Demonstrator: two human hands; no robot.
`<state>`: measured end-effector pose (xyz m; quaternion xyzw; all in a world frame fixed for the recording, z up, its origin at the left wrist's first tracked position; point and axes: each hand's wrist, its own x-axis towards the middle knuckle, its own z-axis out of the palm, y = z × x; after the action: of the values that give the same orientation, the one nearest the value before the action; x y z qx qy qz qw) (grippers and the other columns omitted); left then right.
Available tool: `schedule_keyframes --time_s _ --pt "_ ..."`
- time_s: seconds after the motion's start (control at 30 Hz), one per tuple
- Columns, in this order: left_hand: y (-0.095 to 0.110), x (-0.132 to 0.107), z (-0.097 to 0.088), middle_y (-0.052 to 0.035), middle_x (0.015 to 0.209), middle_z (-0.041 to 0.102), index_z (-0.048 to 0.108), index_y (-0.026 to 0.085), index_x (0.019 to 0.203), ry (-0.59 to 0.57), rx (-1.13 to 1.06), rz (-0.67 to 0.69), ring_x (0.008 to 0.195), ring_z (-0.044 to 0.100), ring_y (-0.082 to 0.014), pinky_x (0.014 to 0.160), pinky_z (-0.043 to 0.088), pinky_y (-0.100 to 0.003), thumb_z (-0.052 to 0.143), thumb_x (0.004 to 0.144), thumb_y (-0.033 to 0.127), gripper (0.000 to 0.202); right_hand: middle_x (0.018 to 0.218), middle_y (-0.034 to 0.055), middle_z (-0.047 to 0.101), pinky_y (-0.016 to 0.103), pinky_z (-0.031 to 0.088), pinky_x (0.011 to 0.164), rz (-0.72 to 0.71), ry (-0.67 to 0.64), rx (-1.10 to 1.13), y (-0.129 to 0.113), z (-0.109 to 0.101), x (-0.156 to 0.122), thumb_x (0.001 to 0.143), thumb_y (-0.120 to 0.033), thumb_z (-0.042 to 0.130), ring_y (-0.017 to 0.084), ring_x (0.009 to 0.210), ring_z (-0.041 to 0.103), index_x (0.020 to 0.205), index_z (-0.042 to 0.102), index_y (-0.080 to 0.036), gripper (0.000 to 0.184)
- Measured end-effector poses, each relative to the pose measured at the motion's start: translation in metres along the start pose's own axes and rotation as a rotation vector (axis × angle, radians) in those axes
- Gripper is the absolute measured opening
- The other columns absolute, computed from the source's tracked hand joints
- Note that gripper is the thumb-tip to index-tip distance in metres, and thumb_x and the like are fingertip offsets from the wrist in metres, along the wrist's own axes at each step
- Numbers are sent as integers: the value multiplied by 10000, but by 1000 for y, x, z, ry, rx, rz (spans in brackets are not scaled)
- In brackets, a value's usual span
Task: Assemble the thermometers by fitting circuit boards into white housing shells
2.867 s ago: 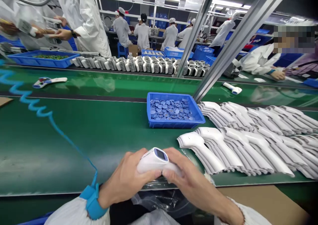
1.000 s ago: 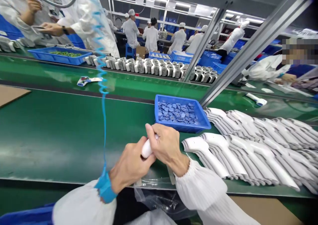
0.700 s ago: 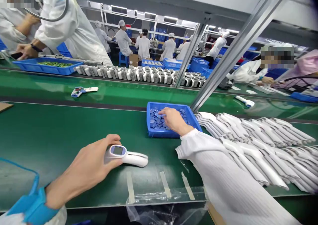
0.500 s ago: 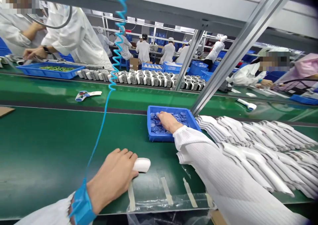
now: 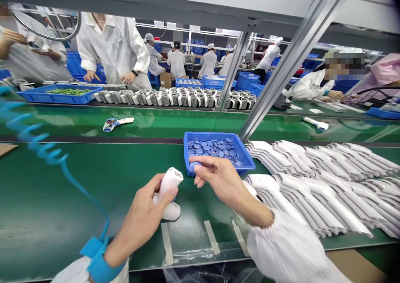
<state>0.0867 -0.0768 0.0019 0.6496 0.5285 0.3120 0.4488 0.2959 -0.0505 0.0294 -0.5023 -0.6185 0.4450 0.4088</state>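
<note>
My left hand (image 5: 142, 210) is wrapped round a white gun-shaped plastic housing (image 5: 171, 182), tilted up off the green bench, its cut end facing right. Part of the housing is hidden by my fingers and thumb. A blue wrist strap circles that wrist. To its right, my right hand (image 5: 225, 183) pinches a small blue plastic disc (image 5: 194, 165) between thumb and fingers, just in front of a blue tray (image 5: 248, 160). Many loose blue discs (image 5: 215, 147) lie inside the tray. The disc and the housing are apart.
Stacked white housings (image 5: 300, 197) fill the right of the bench. A coiled blue cord (image 5: 40, 143) hangs at left. Slanted metal posts (image 5: 281, 75) rise behind the tray. One gun-shaped device (image 5: 116, 123) lies on the conveyor. Tape strips (image 5: 211, 237) mark the front edge. Co-workers stand beyond.
My right hand has come out of the tray toward me with a blue disc. My left hand has lifted and turned the white housing upward. The coiled cord has swung left.
</note>
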Motion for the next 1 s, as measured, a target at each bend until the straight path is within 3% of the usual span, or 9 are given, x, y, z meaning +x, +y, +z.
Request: schedule_keyframes --time_s 0.13,0.23,0.33,0.53,0.63,0.77,0.83,0.9,1.0 --pt "10 -3 19 -7 1035 695 570 237 1237 4 18 79 896 630 -175 766 482 -254 525 953 510 395 684 -7 653 245 479 544 42 78 265 7 21 -28 860 -458 679 114 568 575 1097 719 -174 372" --pt "14 -5 23 -14 1120 695 564 250 1275 11 49 89 981 640 -192 822 490 -270 522 958 495 403 891 24 674 258 487 654 -72 191 141 13 27 -36 876 -419 686 128 735 599 1064 749 -228 275" --pt "15 -7 21 -38 1200 679 552 247 1322 12 161 110 1040 631 -218 893 482 -319 512 965 465 420 881 17 652 263 477 679 -153 262 5 14 25 -42 900 -403 671 133 765 588 1092 746 -235 266" --pt "16 -7 20 -14 1221 677 534 289 1341 16 375 255 1016 621 -208 901 450 -344 462 1003 383 358 918 29 669 277 494 707 -137 200 -76 11 18 -49 924 -373 644 154 807 614 1103 707 -201 256" --pt "11 -7 29 -34 1188 693 583 248 1268 36 440 359 1001 619 -216 893 427 -363 438 1016 345 307 1078 37 644 270 486 817 -218 117 -158 13 20 -54 986 -269 543 150 950 608 1178 652 -238 223" --pt "1 -6 41 -76 954 710 637 163 1103 169 611 589 819 583 -232 771 379 -395 475 982 265 226 976 20 582 256 461 791 -276 159 -254 28 22 -66 1014 -189 443 134 885 571 1075 629 -236 201" --pt "-1 -5 43 -51 907 698 641 183 1085 136 625 639 808 570 -221 771 370 -388 530 962 272 188 983 15 584 251 459 793 -249 170 -263 34 18 -75 1008 -187 462 134 898 570 1097 602 -238 174" --pt "-2 -6 43 -35 926 693 648 201 1042 132 553 607 847 574 -208 793 384 -368 575 946 309 161 1007 14 600 246 463 783 -198 156 -278 37 12 -84 1003 -206 486 135 906 579 1102 583 -239 142" --pt "-6 -4 47 -22 774 644 617 178 790 326 417 423 737 549 -162 697 392 -307 541 968 336 250 1062 18 640 253 481 769 -121 109 -357 39 13 -95 1000 -258 515 148 914 616 1135 580 -250 150"
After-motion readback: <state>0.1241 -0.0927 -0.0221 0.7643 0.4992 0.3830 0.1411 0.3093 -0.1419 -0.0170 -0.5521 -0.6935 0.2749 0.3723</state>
